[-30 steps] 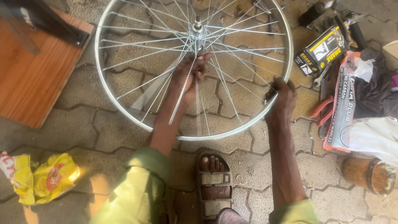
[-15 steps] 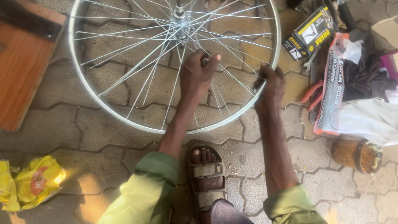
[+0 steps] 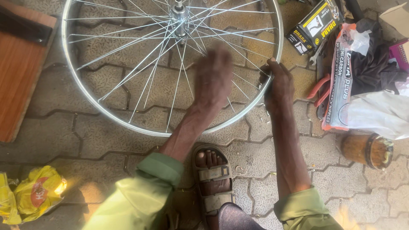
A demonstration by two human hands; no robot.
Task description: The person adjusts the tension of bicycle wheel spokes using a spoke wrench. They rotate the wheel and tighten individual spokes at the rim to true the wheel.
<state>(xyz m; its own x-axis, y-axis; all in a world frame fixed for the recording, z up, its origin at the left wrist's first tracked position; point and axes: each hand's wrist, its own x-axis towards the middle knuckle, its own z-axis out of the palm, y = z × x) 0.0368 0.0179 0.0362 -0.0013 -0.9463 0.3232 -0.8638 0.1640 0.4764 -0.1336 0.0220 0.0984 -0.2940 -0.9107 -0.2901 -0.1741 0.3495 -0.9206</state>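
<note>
A silver bicycle wheel rim (image 3: 166, 133) with thin spokes lies flat on grey paving blocks, its hub (image 3: 180, 17) near the top of the view. My left hand (image 3: 213, 79) hovers over the spokes inside the rim and is blurred by motion, so its grip is unclear. My right hand (image 3: 277, 85) is closed around the rim at its right side. Both arms wear light green sleeves. My foot in a brown sandal (image 3: 211, 179) rests just below the wheel, between my arms.
A wooden board (image 3: 21, 72) lies at the left. A yellow packet (image 3: 36, 194) sits at the lower left. At the right are a black and yellow box (image 3: 313, 25), red-handled pliers (image 3: 317, 89), a plastic packet (image 3: 341, 72), a white bag (image 3: 379, 113) and a wooden jar (image 3: 366, 149).
My left hand has left the spoke it held near the hub and moved lower, now blurred. The right hand stays on the rim. The wheel sits higher in view.
</note>
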